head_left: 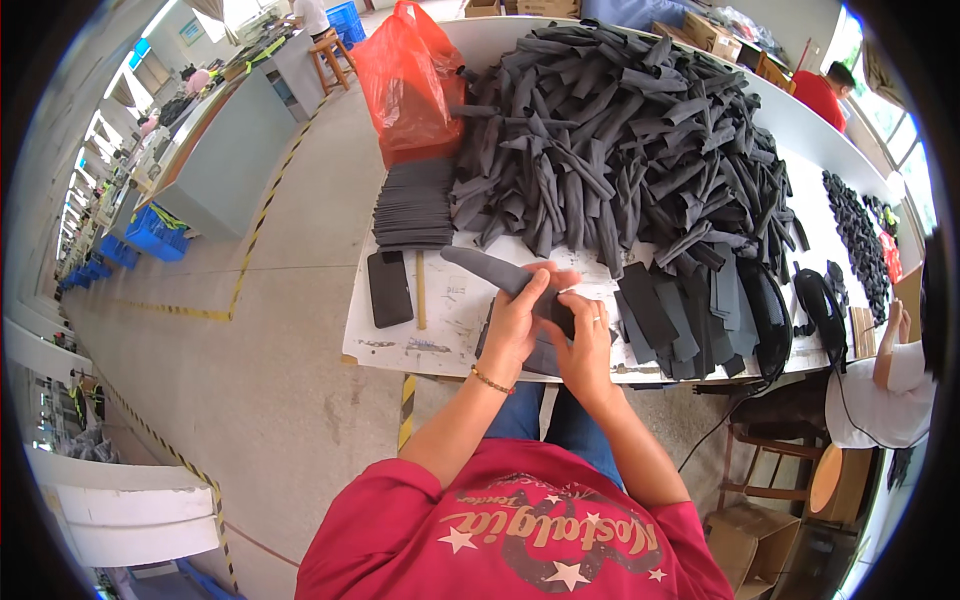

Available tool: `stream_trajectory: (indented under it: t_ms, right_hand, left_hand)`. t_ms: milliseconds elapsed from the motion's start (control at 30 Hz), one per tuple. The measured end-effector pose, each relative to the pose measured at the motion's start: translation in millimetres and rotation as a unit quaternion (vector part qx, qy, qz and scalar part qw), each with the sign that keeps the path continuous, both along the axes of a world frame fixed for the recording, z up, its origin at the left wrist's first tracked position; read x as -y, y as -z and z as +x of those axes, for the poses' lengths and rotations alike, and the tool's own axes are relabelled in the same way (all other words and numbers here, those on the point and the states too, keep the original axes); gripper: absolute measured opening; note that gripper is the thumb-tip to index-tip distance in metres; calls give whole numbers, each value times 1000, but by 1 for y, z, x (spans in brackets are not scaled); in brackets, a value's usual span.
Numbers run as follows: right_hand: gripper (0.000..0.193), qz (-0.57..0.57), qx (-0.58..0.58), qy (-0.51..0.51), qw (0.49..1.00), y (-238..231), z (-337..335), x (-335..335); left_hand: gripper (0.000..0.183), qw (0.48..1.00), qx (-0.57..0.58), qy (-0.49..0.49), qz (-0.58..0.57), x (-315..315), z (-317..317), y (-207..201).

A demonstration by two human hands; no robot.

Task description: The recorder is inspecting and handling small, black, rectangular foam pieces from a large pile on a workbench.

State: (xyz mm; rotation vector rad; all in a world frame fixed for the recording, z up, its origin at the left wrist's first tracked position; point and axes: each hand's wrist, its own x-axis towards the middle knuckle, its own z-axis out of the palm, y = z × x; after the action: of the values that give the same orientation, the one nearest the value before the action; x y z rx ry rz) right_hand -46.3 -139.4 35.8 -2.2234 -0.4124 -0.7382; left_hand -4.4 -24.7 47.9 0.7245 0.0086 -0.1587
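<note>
A long, dark grey fabric piece (482, 266) with a rounded end is held above the near edge of the white table. My left hand (518, 322) is closed round its middle, thumb on top, and the rounded end points up to the left. My right hand (588, 345) curls round the piece's other end, its fingers partly blurred and overlapping the left fingers. Under both hands lie more dark flat pieces (538, 352), mostly covered. Left of them are a wooden stick (421, 292) and a black phone (390, 289).
A big heap of dark grey fabric pieces (620, 140) covers the table's far side. A neat stack (413, 205) and a red plastic bag (408, 90) stand left of it. Flat strips (690, 315) and a black mesh-like object (768, 325) lie right. Another person (885, 385) sits at far right.
</note>
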Motion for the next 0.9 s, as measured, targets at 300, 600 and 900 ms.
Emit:
stream_trajectory:
  t_ms: [300,600,900]
  right_hand:
    - [34,-14,-12,-82,996,-1,-2,4]
    - [28,-11,-37,-100,994,-12,-4,20]
    - [24,-59,-100,-93,989,-16,-16,32]
  left_hand:
    - [27,1000,5,-12,14,11,-14,12]
    - [28,999,8,-14,-51,15,-19,9]
    - [34,999,-32,-11,-29,10,-18,17]
